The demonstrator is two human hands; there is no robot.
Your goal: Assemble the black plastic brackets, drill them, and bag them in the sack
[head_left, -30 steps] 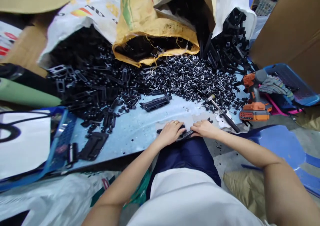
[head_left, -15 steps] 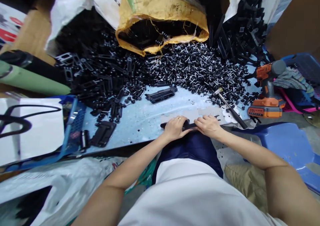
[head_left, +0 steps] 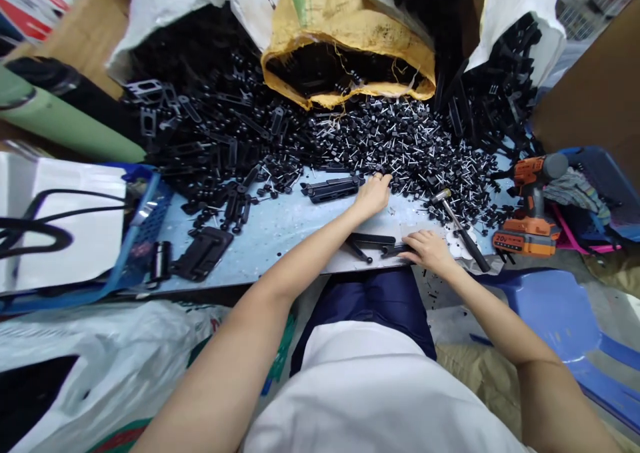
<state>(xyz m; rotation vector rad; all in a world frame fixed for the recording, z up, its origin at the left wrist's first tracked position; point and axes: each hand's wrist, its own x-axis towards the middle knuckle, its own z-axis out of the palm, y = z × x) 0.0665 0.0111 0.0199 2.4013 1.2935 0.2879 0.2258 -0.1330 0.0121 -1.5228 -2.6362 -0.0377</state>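
Note:
My left hand [head_left: 374,194] is at the near edge of a heap of black-headed metal pins [head_left: 400,143]. Its fingers are curled down and pressed together; whatever lies between them is hidden. Beside it on the table is a stack of slim black plastic parts [head_left: 333,189]. My right hand [head_left: 429,251] is closed on the right end of a black jointed plastic arm [head_left: 373,241] at the table's front edge. That arm lies with its pieces spread at an angle, one ending in a round knob.
Right of my hands lie a hammer [head_left: 461,229] and an orange cordless drill [head_left: 531,206]. A yellow sack [head_left: 350,33] opens behind the pins. Black plastic parts [head_left: 215,126] are heaped at left, near a blue basket [head_left: 133,246]. A blue plastic chair [head_left: 555,313] stands at right.
My left hand has let go of the jointed plastic arm and moved up and forward to the pins. My right hand stays on the arm's end. The view has shifted slightly.

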